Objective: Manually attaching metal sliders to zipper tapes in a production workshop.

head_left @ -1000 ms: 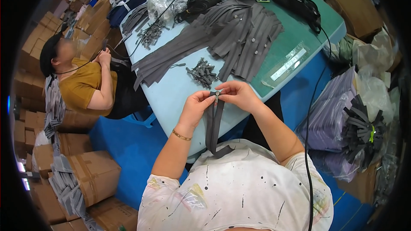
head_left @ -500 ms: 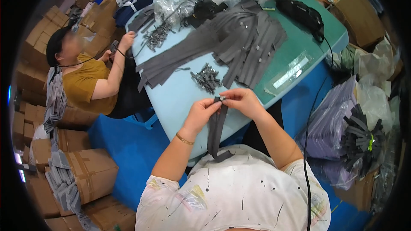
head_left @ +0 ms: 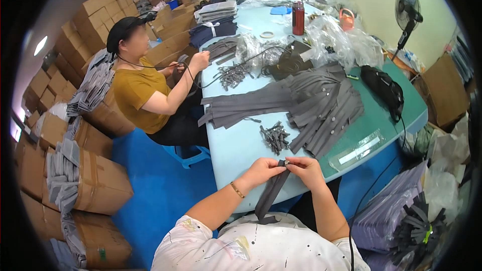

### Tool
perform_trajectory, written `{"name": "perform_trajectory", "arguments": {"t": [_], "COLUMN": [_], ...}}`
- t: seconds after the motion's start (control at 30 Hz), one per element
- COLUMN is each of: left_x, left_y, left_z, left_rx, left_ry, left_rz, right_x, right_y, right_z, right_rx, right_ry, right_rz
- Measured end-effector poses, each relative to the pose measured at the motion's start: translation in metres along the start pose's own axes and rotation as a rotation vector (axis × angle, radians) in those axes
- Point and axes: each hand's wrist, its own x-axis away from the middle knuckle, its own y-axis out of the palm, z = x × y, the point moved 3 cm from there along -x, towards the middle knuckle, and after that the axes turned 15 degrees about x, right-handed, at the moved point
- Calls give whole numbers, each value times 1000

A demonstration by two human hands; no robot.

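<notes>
Between my two hands is one end of a dark grey fabric strap (head_left: 271,193), whose length hangs down toward my lap. My left hand (head_left: 265,170) pinches the strap near its end. Close beside it, my right hand (head_left: 307,170) has thumb and fingers closed at the same end, where a small shiny piece shows at the fingertips; its kind is too small to make out. Just beyond my hands lies a pile of small dark grey pieces with metal glints (head_left: 274,137). Farther off, many long grey straps (head_left: 321,105) spread in overlapping layers, several with shiny fittings.
A co-worker in a mustard shirt (head_left: 143,88) sits at the table's left side, handling a dark strip. A black pouch (head_left: 384,88) lies on the green mat (head_left: 401,108). A red flask (head_left: 298,18) and plastic bags stand farther back. Cartons (head_left: 103,183) line the left floor.
The view has tilted up, bringing the far table, fan and more people into sight. Both my hands stay together on the strap end. The co-worker's raised hand is lower.
</notes>
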Motion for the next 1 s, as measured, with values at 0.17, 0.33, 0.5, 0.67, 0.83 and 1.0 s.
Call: {"name": "perform_trajectory", "arguments": {"t": [0.17, 0.33, 0.5, 0.67, 0.83, 1.0], "left_x": [-4, -3, -1, -3, -6, -6], "left_y": [-4, -1, 0, 0, 5, 4], "left_z": [-5, -3, -4, -11, -8, -7], "left_rx": [-31, -57, -39, 12, -15, -163], "left_ry": [31, 44, 37, 38, 85, 132], "left_rz": [6, 13, 16, 36, 38, 66], "right_x": [-2, -1, 3, 5, 0, -2], "right_y": [0, 5, 9, 9, 7, 6], "right_z": [4, 11, 8, 7, 5, 3], "right_rx": [5, 38, 133, 226, 96, 226], "right_ry": [-44, -81, -169, -232, -174, -184], "right_rz": [17, 100, 222, 236, 208, 213]}}
